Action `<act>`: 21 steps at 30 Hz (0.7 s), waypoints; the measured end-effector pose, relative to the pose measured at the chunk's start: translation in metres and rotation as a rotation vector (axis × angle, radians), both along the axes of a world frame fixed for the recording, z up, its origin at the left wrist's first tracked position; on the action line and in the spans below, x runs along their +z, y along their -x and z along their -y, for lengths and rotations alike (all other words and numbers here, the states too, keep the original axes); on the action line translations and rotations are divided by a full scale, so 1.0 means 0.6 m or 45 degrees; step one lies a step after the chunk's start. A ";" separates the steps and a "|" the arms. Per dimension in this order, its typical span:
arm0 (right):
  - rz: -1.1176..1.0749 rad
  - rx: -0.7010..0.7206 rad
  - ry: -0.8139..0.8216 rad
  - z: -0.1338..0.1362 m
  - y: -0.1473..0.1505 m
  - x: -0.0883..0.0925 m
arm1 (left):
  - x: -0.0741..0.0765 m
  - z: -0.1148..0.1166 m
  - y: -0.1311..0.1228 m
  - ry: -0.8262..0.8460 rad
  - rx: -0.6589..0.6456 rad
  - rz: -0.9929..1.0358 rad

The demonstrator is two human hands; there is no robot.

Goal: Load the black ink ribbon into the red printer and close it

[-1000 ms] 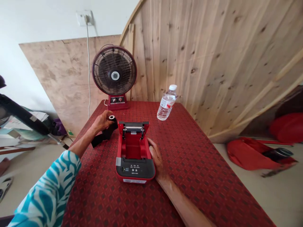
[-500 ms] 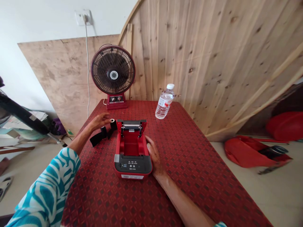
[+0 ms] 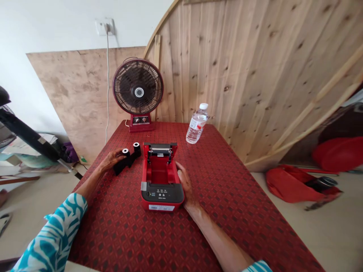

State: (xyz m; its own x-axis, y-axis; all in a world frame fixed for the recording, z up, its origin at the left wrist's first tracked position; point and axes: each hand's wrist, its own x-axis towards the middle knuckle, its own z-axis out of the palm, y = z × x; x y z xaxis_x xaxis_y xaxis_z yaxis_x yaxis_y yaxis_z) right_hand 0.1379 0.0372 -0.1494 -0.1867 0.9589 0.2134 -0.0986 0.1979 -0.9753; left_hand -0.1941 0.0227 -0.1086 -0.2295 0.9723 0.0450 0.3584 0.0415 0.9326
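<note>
A red and black label printer [image 3: 163, 196] stands on the table with its lid raised, showing a red hollow inside. My right hand [image 3: 186, 185] grips its right side, fingers along the wall and partly hidden behind it. Left of the printer lies a black ribbon [image 3: 123, 165] wound on two rolls with white cores. My left hand [image 3: 112, 158] is at the nearer roll [image 3: 125, 151], its fingers bent against the roll's left side. The other roll [image 3: 136, 146] stands apart, close to the printer's lid.
A dark red fan [image 3: 138, 92] and a water bottle [image 3: 196, 126] stand toward the back of the patterned red table [image 3: 227, 211]. Wooden boards [image 3: 215, 56] rise behind. A red bag [image 3: 286, 185] lies on the floor at the right.
My left hand has come down and toward me, from above the farther roll to the nearer roll. My right hand stays on the printer. The view has shifted slightly.
</note>
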 end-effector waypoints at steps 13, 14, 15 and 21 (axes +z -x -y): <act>-0.047 -0.010 -0.011 0.001 0.006 0.000 | 0.152 0.102 -0.104 -0.302 -0.146 0.009; -0.055 -0.002 -0.012 0.002 0.006 0.003 | 0.160 0.103 -0.128 -0.334 -0.223 -0.096; -0.064 0.010 -0.013 0.003 0.005 0.006 | 0.164 0.102 -0.151 -0.352 -0.329 -0.224; -0.111 0.064 -0.002 0.009 0.002 0.017 | 0.150 0.072 -0.238 -0.292 -0.557 -0.982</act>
